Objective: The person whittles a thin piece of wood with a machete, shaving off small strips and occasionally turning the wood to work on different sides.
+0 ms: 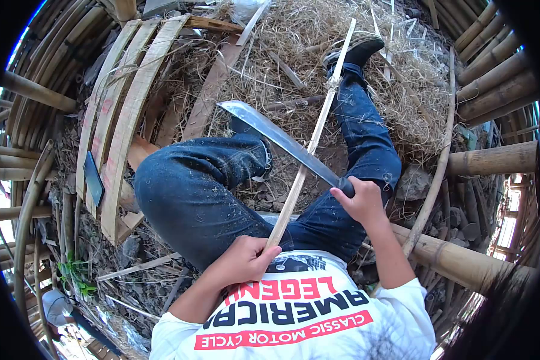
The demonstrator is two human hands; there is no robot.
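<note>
My left hand (246, 259) is closed around the near end of a long, pale bamboo strip (293, 201), close to my waist. The strip runs up and away between my legs, its far end by my shoe (357, 48). In my right hand (361, 201) is the dark handle of a machete (276, 139). Its blade points to the upper left and crosses the strip, apparently touching it about midway. Curled shavings cling to the strip there and at a knot farther up.
Shavings (414, 96) cover the ground ahead. On my left stands a slatted wooden bench (147, 78) with a dark phone (94, 180) lying on it. A thick bamboo pole (456, 258) lies at my right. Bamboo walls (498, 78) enclose both sides.
</note>
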